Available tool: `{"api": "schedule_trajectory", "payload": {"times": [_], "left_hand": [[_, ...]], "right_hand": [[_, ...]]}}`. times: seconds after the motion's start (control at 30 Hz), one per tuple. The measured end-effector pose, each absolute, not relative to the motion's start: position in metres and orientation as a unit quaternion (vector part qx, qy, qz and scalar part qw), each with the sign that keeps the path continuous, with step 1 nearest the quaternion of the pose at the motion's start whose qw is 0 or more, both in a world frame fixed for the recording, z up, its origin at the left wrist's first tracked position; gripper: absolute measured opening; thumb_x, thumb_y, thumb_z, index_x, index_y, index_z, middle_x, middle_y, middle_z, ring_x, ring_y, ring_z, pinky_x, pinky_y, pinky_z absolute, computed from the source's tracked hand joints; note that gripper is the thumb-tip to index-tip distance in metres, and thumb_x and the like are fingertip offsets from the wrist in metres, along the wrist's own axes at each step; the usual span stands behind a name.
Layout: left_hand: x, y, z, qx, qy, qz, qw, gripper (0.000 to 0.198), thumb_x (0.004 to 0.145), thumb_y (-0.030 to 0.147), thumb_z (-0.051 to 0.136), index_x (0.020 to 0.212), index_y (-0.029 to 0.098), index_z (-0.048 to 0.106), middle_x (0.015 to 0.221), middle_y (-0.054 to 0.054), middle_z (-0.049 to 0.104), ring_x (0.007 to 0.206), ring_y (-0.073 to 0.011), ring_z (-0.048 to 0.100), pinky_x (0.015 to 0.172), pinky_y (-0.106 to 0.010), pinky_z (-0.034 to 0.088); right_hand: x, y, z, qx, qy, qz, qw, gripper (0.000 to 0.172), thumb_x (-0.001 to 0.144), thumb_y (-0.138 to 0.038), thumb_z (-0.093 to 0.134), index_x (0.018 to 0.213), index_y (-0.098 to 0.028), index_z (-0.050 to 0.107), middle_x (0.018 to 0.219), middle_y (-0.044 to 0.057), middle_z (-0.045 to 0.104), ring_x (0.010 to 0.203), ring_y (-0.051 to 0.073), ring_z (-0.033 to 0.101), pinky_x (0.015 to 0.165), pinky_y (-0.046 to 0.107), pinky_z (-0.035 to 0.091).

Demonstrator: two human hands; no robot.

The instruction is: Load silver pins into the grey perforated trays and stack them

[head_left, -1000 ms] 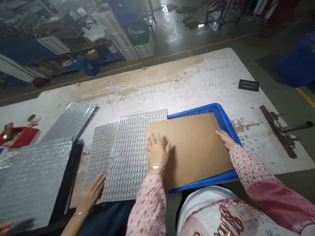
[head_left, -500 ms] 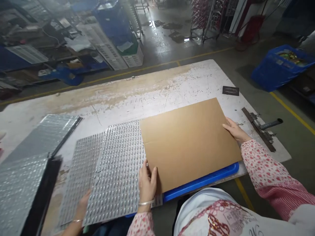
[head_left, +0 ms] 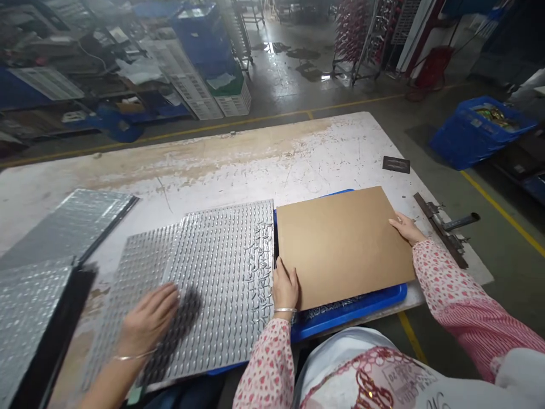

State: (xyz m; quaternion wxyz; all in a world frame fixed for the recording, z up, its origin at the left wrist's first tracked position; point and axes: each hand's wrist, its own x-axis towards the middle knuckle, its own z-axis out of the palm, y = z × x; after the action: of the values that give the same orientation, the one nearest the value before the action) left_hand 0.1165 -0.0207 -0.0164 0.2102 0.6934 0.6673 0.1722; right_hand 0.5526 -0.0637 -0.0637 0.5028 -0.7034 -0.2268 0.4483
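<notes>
- Head view: I am looking down from far away at a scuffed white table (head_left: 255, 153), and my two pink sleeves are reaching in.
- My left hand (head_left: 285, 289) is pressing on the near edge of a brown card sheet (head_left: 340, 250). It is open, with the fingers close together. I cannot tell if it is gripping.
- My right hand (head_left: 406, 228) is lying flat on the right edge of the card. It is open too, and I cannot tell if it is gripping.
- The card is sitting between my hands, on a blue plastic tray (head_left: 349, 317).
- Just left of my left hand, a dimpled metal sheet (head_left: 221, 267) is lying flat.
- Another person's hand (head_left: 147, 321) is pressing on that sheet.
- So far, one card is lying on the tray and one metal sheet is lying out flat.
- Further left of my left hand, more metal sheets are waiting in a near stack (head_left: 25, 318) and a far stack (head_left: 80, 221).
- Right of my right hand, a metal clamp bar (head_left: 440, 227) is lying at the table's edge.
</notes>
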Motion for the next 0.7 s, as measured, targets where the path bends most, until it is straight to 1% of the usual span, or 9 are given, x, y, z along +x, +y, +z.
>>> {"api": "schedule_trajectory", "payload": {"times": [0.1, 0.2, 0.3, 0.4, 0.47, 0.57, 0.63, 0.7], "left_hand": [[0.123, -0.023, -0.015, 0.690, 0.679, 0.159, 0.193, 0.060, 0.097, 0.036, 0.034, 0.147, 0.003, 0.031, 0.122, -0.025, 0.056, 0.112, -0.0316, 0.059, 0.094, -0.046, 0.049], [0.129, -0.025, -0.013, 0.687, 0.690, 0.117, 0.198, 0.061, 0.097, 0.035, 0.034, 0.147, 0.002, 0.030, 0.116, -0.023, 0.057, 0.099, -0.0304, 0.062, 0.086, -0.045, 0.051], [0.131, -0.025, -0.014, 0.685, 0.694, 0.118, 0.185, 0.060, 0.097, 0.035, 0.033, 0.148, 0.003, 0.030, 0.114, -0.022, 0.056, 0.093, -0.0283, 0.062, 0.082, -0.043, 0.052], [0.130, -0.025, -0.016, 0.674, 0.707, 0.090, 0.192, 0.060, 0.097, 0.034, 0.033, 0.149, 0.003, 0.029, 0.115, -0.023, 0.056, 0.088, -0.0280, 0.063, 0.079, -0.044, 0.052], [0.129, -0.025, -0.019, 0.670, 0.707, 0.093, 0.206, 0.060, 0.097, 0.034, 0.033, 0.148, 0.003, 0.029, 0.117, -0.024, 0.056, 0.095, -0.0298, 0.062, 0.085, -0.046, 0.052], [0.126, -0.024, -0.021, 0.665, 0.696, 0.142, 0.228, 0.060, 0.096, 0.036, 0.035, 0.147, 0.003, 0.032, 0.126, -0.025, 0.055, 0.116, -0.0322, 0.056, 0.097, -0.047, 0.047], [0.125, -0.023, -0.021, 0.661, 0.690, 0.171, 0.242, 0.062, 0.095, 0.038, 0.039, 0.146, 0.003, 0.034, 0.130, -0.025, 0.054, 0.125, -0.0328, 0.051, 0.103, -0.047, 0.044], [0.125, -0.022, -0.022, 0.659, 0.682, 0.194, 0.251, 0.063, 0.093, 0.040, 0.043, 0.145, 0.005, 0.036, 0.132, -0.024, 0.054, 0.129, -0.0329, 0.048, 0.106, -0.048, 0.042]], "right_hand": [[0.556, -0.066, -0.067, -0.694, -0.228, 0.442, 0.520, 0.053, 0.075, -0.037, 0.071, 0.125, -0.025, 0.058, 0.111, 0.006, 0.072, 0.097, 0.026, 0.070, 0.078, 0.036, 0.060], [0.559, -0.069, -0.070, -0.696, -0.229, 0.444, 0.516, 0.054, 0.074, -0.037, 0.073, 0.125, -0.025, 0.059, 0.111, 0.007, 0.072, 0.099, 0.026, 0.069, 0.081, 0.037, 0.060], [0.558, -0.067, -0.071, -0.695, -0.225, 0.445, 0.518, 0.054, 0.075, -0.038, 0.072, 0.125, -0.024, 0.059, 0.115, 0.008, 0.070, 0.101, 0.027, 0.069, 0.082, 0.039, 0.060], [0.554, -0.065, -0.070, -0.692, -0.223, 0.451, 0.517, 0.050, 0.074, -0.036, 0.073, 0.121, -0.024, 0.059, 0.120, 0.008, 0.068, 0.105, 0.026, 0.067, 0.084, 0.037, 0.059], [0.555, -0.066, -0.067, -0.677, -0.209, 0.479, 0.518, 0.049, 0.073, -0.035, 0.073, 0.120, -0.025, 0.059, 0.121, 0.008, 0.068, 0.103, 0.025, 0.068, 0.083, 0.036, 0.059], [0.565, -0.082, -0.057, -0.623, -0.188, 0.563, 0.510, 0.053, 0.073, -0.037, 0.073, 0.123, -0.026, 0.056, 0.119, 0.009, 0.069, 0.100, 0.025, 0.069, 0.081, 0.037, 0.059], [0.572, -0.103, -0.052, -0.582, -0.185, 0.619, 0.493, 0.054, 0.071, -0.038, 0.072, 0.122, -0.024, 0.057, 0.119, 0.009, 0.069, 0.103, 0.026, 0.068, 0.084, 0.040, 0.058], [0.574, -0.128, -0.051, -0.557, -0.178, 0.650, 0.485, 0.054, 0.068, -0.038, 0.072, 0.118, -0.023, 0.059, 0.118, 0.008, 0.070, 0.107, 0.027, 0.067, 0.089, 0.041, 0.057]]}}
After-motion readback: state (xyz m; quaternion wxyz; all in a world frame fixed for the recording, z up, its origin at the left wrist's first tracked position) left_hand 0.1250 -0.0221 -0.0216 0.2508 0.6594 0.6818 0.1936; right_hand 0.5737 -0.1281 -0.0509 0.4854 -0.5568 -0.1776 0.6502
